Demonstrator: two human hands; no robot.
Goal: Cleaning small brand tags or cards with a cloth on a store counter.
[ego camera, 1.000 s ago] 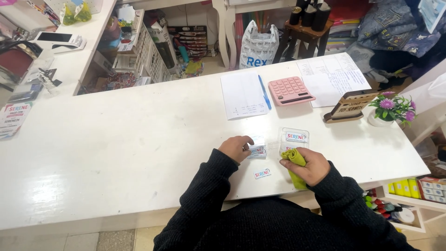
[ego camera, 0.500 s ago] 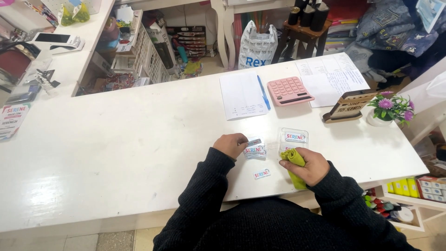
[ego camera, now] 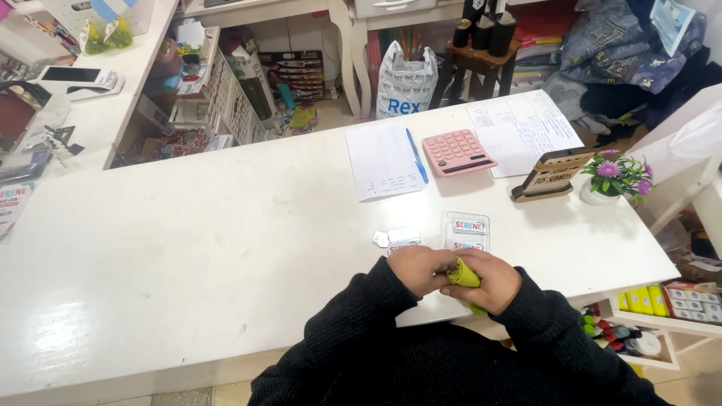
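Clasped together at the near edge of the white table (ego camera: 188, 248): right hand (ego camera: 489, 280) wrapped around a small yellow-green roll (ego camera: 464, 275), fingers curled over it, left hand (ego camera: 418, 268) pressed against the roll from the other side, fingertips on its end. Whether the left hand truly grips or merely touches, impossible to tell. Both wrists in black knit sleeves (ego camera: 353, 323), forearms resting on the tabletop.

Just beyond the knuckles, partly hidden by them, a clear plastic packet (ego camera: 468, 231) with small white labels inside, lying flat. Left of it, close beside, a smaller loose packet (ego camera: 402, 237) and a tiny white scrap (ego camera: 380, 239), both flat on the table.

Further out, toward the far edge: a sheet of white paper (ego camera: 382, 159) with a blue pen (ego camera: 417, 155) laid along its right side; next to that a pink calculator (ego camera: 457, 152), overlapping a larger written sheet (ego camera: 523, 129). To the right, a small wooden sign (ego camera: 552, 174) standing tilted back, and just beside it a white pot of purple flowers (ego camera: 615, 177).

Beyond the table, on the floor, a white plastic bag (ego camera: 406, 81) beside a dark wooden stool (ego camera: 481, 60), a white wire basket (ego camera: 226, 101) to the left. Far left, on a side counter, a phone (ego camera: 71, 75) lying face up.
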